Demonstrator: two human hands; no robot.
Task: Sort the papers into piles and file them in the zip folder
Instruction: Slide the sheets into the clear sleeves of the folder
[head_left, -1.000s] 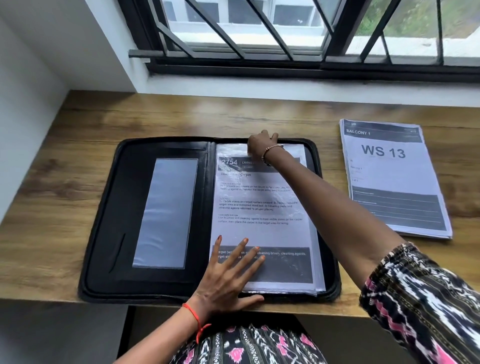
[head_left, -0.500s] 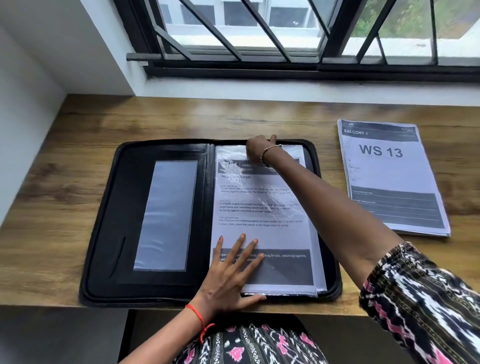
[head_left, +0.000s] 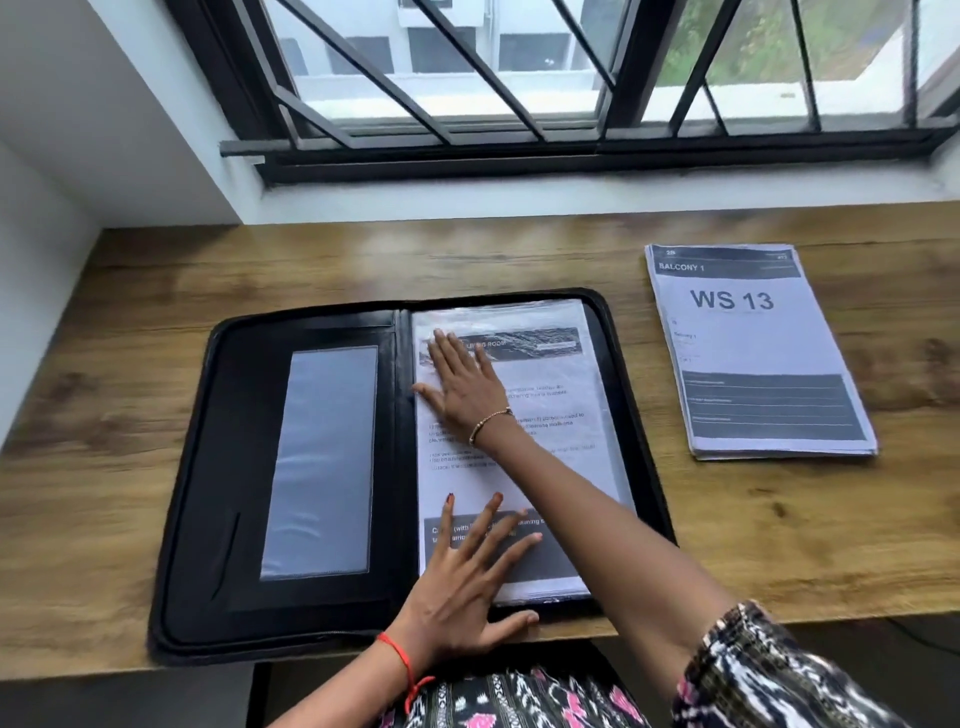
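The zip folder is laid open on the bench, with papers tucked in its right half under glare. Both hands are spread flat on them, right hand at 11 o'clock, left hand at 6. Print's mostly blurred, and partly hidden by the forearm. Another pile is parked at 2 o'clock, well apart.

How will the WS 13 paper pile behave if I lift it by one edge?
The pile is probably floppy: thin sheets, no binding visible. Its sheets may slide apart, as their lower edges look slightly fanned.
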